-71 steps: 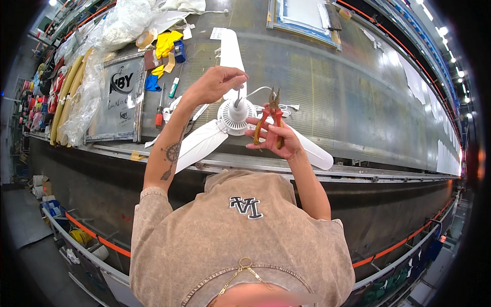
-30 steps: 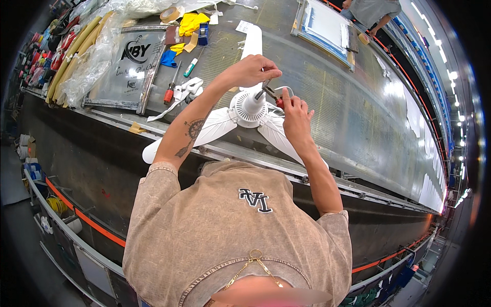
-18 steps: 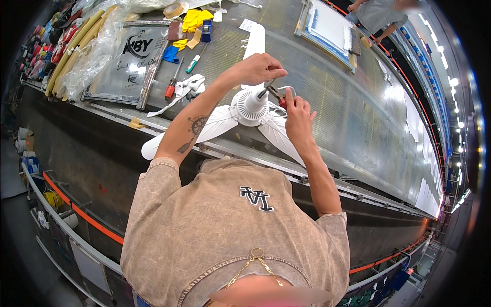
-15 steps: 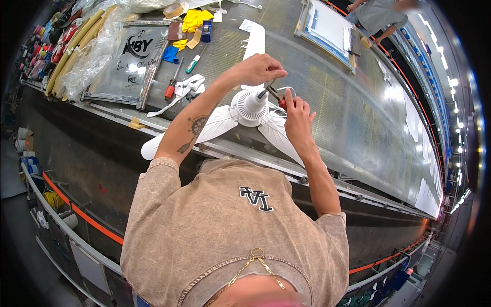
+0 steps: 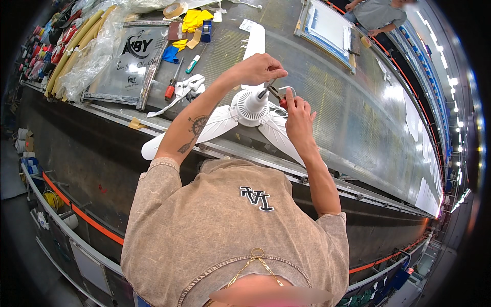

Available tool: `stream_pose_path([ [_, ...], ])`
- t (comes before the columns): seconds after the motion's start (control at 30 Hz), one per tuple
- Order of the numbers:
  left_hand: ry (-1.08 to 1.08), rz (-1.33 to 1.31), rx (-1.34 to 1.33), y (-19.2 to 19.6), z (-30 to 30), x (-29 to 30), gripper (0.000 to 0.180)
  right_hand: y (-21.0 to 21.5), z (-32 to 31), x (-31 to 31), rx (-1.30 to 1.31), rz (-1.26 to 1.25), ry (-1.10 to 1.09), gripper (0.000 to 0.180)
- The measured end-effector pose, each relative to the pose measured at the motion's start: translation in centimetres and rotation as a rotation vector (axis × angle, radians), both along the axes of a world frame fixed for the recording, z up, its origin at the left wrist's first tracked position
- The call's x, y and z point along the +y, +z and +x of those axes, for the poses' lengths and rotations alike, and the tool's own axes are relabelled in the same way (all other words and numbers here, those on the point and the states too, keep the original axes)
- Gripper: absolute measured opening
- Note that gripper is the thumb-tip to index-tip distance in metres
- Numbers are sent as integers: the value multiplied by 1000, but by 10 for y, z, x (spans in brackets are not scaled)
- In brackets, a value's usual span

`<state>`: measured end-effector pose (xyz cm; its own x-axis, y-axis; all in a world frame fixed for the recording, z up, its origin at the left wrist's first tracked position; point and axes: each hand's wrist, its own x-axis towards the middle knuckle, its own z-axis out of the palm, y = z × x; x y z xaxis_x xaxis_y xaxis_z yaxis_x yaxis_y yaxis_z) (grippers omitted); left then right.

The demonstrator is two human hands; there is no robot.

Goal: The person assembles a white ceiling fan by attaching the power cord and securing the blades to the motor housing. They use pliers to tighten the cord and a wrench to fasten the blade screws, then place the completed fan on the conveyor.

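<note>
A white three-bladed fan (image 5: 250,110) rests on the worktable with its short shaft pointing up. My left hand (image 5: 255,70) reaches over the hub from the left, its fingertips pinched on a thin metal piece (image 5: 273,81) above the shaft. On the right, my right hand (image 5: 299,118) is closed around red-handled pliers (image 5: 282,103), whose jaws are close to the shaft's top. A thin white wire (image 5: 288,87) curves out beside the right fingers. Fingers partly hide the pliers and the metal piece.
Left on the table (image 5: 348,117) are a red-handled screwdriver (image 5: 170,90), a white rag (image 5: 188,91), a green-and-white tube (image 5: 193,64) and a framed screen (image 5: 128,64). Yellow cloth (image 5: 196,20) and a tape roll (image 5: 173,10) lie farther back. Another person (image 5: 378,15) stands across the table.
My hands, the pliers and the fan keep almost the same position. Across the table, the other person has shifted slightly, with an arm moved.
</note>
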<state>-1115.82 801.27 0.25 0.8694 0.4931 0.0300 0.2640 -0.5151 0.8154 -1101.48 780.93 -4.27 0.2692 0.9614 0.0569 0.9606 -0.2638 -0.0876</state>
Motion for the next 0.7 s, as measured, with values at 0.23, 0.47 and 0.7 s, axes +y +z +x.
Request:
stream_pose_path([
  [0.23, 5, 6, -35, 0, -1, -2, 40, 1, -1, 1, 2, -5, 2, 62],
  [0.47, 6, -20, -19, 1, 0, -1, 39, 3, -2, 0, -19, 0, -6, 60],
  [0.7, 62, -226, -304, -37, -7, 1, 39, -11, 15, 3, 37, 32, 30, 58],
])
